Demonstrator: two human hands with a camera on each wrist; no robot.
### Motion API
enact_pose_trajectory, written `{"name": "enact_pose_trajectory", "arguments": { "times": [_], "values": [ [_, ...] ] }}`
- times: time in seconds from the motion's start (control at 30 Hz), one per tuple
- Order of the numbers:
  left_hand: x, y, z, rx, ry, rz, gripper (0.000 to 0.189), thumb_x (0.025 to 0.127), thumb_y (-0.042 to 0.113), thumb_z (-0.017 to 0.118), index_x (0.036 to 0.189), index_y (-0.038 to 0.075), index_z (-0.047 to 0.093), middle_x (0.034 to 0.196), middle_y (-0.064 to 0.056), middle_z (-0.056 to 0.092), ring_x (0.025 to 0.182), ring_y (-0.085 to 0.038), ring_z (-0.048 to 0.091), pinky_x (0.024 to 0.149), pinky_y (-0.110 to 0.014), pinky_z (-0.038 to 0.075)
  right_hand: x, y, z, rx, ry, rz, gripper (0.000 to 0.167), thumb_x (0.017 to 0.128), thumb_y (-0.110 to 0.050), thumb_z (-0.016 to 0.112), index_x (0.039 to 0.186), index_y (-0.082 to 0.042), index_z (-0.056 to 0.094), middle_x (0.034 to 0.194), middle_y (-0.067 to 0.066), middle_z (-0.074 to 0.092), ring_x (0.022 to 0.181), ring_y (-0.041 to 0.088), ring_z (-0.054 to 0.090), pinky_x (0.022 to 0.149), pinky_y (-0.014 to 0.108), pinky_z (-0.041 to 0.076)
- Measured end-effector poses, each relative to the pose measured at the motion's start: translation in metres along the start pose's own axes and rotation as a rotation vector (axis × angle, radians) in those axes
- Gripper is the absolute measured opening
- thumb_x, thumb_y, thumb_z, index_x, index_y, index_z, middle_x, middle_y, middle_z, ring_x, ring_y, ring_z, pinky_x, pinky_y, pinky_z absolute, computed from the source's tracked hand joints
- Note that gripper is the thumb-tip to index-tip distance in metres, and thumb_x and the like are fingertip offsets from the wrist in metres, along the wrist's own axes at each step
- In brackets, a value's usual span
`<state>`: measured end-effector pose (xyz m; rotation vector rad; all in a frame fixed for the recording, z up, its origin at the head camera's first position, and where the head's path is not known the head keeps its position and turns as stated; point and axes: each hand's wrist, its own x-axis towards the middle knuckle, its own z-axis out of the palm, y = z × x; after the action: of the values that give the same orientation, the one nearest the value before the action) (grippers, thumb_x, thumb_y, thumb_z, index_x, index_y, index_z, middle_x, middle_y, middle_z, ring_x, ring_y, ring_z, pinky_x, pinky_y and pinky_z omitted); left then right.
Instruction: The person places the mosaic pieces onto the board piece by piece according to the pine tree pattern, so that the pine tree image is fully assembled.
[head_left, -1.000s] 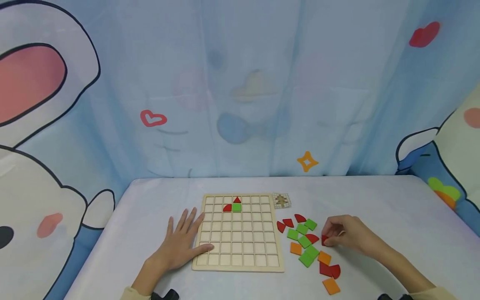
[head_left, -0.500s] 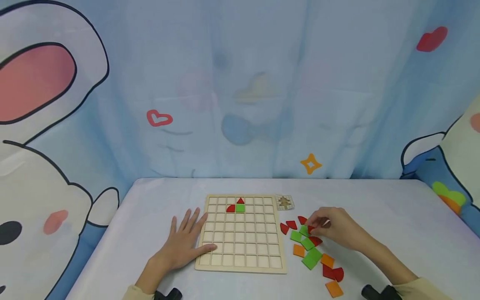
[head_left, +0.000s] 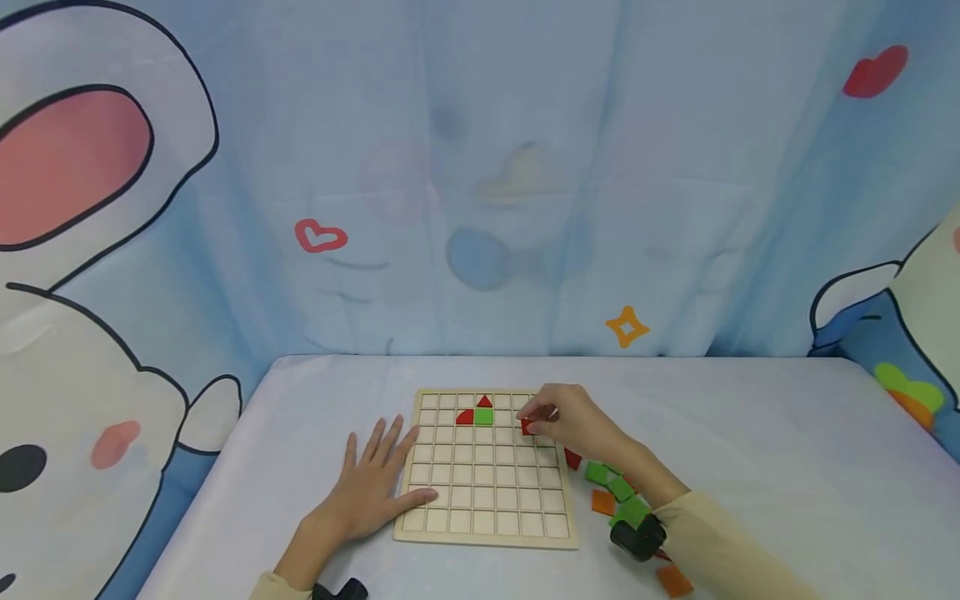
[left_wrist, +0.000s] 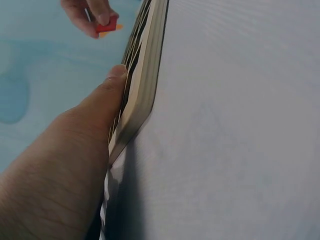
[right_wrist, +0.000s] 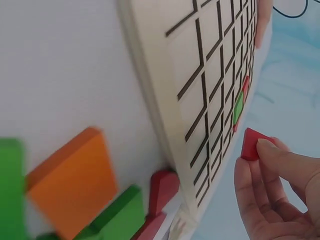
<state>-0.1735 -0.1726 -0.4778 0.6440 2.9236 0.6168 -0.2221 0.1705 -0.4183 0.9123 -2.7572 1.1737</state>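
Observation:
My right hand (head_left: 576, 421) pinches a small red tile (right_wrist: 252, 143) between thumb and fingers, over the right part of the wooden grid board (head_left: 482, 500). Three tiles lie in the board's upper cells: a red triangle (head_left: 484, 402), a green square (head_left: 483, 416) below it, and a red quarter-round tile (head_left: 465, 417) left of the square. My left hand (head_left: 371, 492) rests flat with fingers spread at the board's left side, its thumb (left_wrist: 107, 92) lying over the rim in the left wrist view.
Right of the board lie loose green tiles (head_left: 597, 473), orange tiles (head_left: 603, 502) and red tiles (head_left: 573, 458). My right forearm and its black wrist camera (head_left: 637, 537) hide part of this group. Behind the table (head_left: 765, 467) hangs a blue printed curtain (head_left: 510, 275).
My right hand has carried the red tile leftward from the loose tiles to over the board, now covering the small pattern card. The left hand stays in place.

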Motion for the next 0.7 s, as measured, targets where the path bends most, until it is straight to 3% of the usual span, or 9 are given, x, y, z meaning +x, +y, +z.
{"name": "enact_pose_trajectory", "arguments": {
  "times": [0.3,0.7],
  "values": [
    [0.001,0.001,-0.001,0.011,-0.028,-0.021,0.096,0.097,0.070,0.056,0.169,0.016,0.022,0.175,-0.015,0.011,0.161,-0.040,0.001,0.120,-0.073,-0.007,0.030,0.000,0.028,-0.036,0.057,0.039,0.014,0.090,0.008,0.077,0.101,0.000,0.081,0.092,0.007,0.073,0.082,0.018,0.068,0.072,0.026,0.056],
    [0.000,0.001,-0.001,0.014,-0.027,-0.019,0.096,0.097,0.069,0.056,0.169,0.017,0.021,0.175,-0.015,0.011,0.161,-0.040,0.001,0.120,-0.073,-0.007,0.038,0.004,0.041,-0.038,0.086,0.089,0.013,0.090,0.009,0.075,0.098,0.000,0.080,0.092,0.007,0.072,0.081,0.019,0.068,0.071,0.029,0.058]
  ]
}}
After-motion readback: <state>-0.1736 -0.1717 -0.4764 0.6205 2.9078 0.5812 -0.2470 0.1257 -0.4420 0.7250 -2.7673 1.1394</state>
